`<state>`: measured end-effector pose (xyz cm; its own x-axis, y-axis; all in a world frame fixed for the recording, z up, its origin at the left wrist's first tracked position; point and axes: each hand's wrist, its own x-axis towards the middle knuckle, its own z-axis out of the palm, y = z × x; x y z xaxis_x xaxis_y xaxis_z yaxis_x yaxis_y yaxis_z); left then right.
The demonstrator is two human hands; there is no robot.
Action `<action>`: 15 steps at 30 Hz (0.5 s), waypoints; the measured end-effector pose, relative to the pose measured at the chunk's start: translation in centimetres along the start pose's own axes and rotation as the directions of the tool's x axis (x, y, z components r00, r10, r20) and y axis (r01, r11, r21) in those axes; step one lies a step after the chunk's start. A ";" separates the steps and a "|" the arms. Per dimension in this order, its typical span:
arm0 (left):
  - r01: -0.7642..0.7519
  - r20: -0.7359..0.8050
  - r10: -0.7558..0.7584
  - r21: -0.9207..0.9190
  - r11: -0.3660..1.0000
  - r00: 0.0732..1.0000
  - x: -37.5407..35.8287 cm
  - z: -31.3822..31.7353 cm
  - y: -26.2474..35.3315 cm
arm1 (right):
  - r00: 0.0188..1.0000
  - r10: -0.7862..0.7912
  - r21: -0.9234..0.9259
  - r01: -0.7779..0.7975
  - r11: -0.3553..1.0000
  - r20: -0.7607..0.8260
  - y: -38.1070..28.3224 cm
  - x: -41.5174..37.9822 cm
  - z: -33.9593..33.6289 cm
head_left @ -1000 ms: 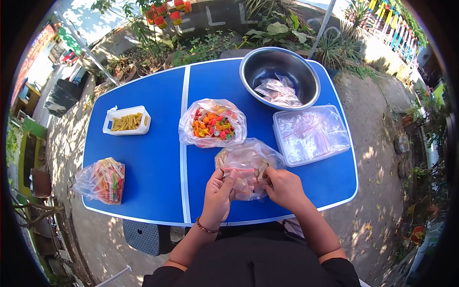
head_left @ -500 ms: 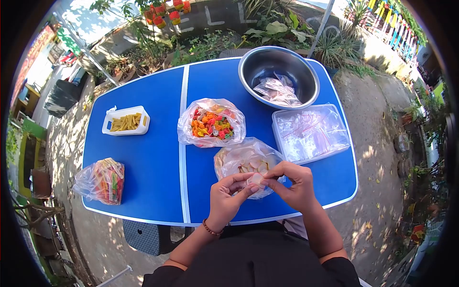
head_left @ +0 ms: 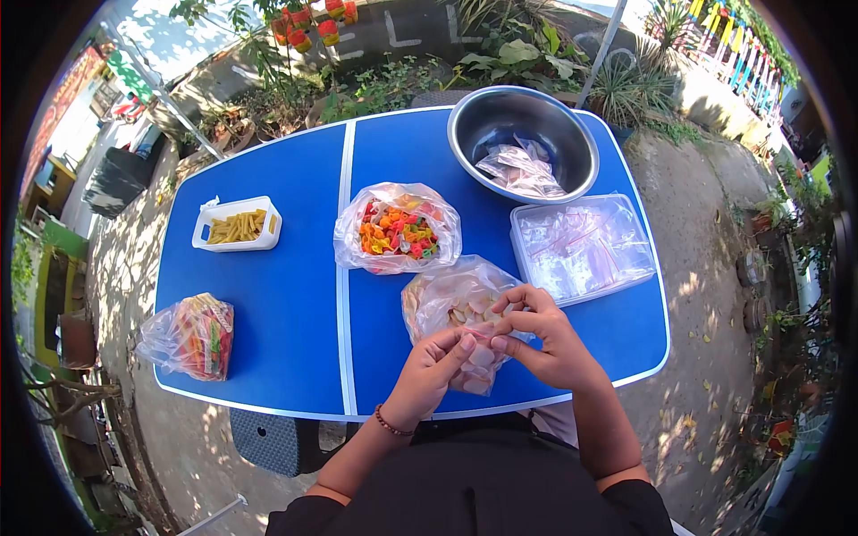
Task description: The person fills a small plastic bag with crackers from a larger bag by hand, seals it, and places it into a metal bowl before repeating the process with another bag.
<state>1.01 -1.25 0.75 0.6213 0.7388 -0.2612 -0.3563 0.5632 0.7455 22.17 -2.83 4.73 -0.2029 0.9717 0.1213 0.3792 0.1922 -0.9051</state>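
A small clear zip bag (head_left: 475, 373) with a reddish strip at its top and pale round pieces inside hangs between my hands. My left hand (head_left: 433, 368) pinches its top edge from the left, thumb uppermost. On the opposite side, my right hand (head_left: 547, 344) pinches the same edge between thumb and fingers. Just behind them lies a larger open plastic bag (head_left: 438, 295) of similar pale round pieces, partly covered by my hands. To its right is a clear plastic box (head_left: 581, 246) filled with flat clear bags that have reddish strips.
On the blue table (head_left: 277, 330) stand a metal bowl (head_left: 572, 116) with filled packets, an open bag of colourful pieces (head_left: 398, 234), a white basket of yellowish sticks (head_left: 268, 239), and a bag of striped sticks (head_left: 198, 339). A dark stool (head_left: 265, 442) sits below the front edge.
The filled small bag now hangs down below my fingers, where before only a clear piece showed between them. My hands stay close together at its top.
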 end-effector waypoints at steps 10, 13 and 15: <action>-0.019 -0.009 0.019 -0.016 1.000 1.000 0.1 -0.6 -0.7 | 0.990 -0.084 -0.061 0.091 0.994 0.113 -0.4 0.0 -0.5; -0.074 -0.027 0.076 0.091 0.993 0.997 -0.3 0.2 0.4 | 0.998 -0.034 0.195 0.043 0.980 -0.046 0.5 0.2 0.0; -0.126 -0.125 0.136 0.081 0.989 0.983 -0.2 -0.2 0.3 | 0.992 0.041 0.260 -0.009 0.966 -0.118 1.3 0.4 0.3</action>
<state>0.67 -1.17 0.91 0.4745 0.8491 -0.2323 -0.3741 0.4334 0.8199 22.24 -2.21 3.50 -0.0795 0.9882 0.1309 0.1335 0.1406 -0.9810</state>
